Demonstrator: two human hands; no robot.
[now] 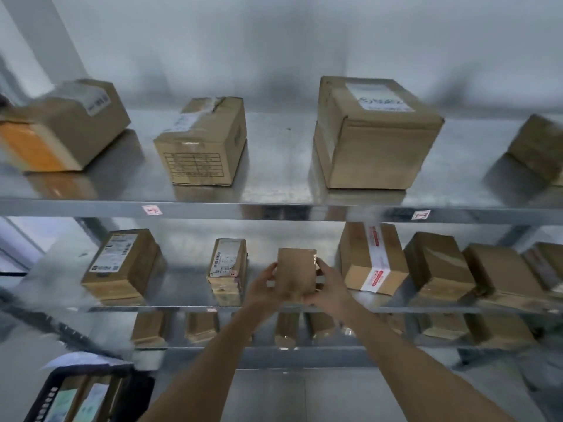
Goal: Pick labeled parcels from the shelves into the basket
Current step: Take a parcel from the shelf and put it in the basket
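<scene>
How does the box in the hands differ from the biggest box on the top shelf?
The held box is much smaller than the big box. It is gripped by both the left hand and right hand; the big box rests on its shelf. Its facing side shows no label; the big box has one on top. Both are brown cardboard.

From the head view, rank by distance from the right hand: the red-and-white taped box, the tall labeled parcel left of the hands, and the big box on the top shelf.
From the right hand:
1. Red-and-white taped box, just to its right, same shelf.
2. Tall labeled parcel, left, beyond the left hand.
3. Big box, top shelf, above.
</scene>
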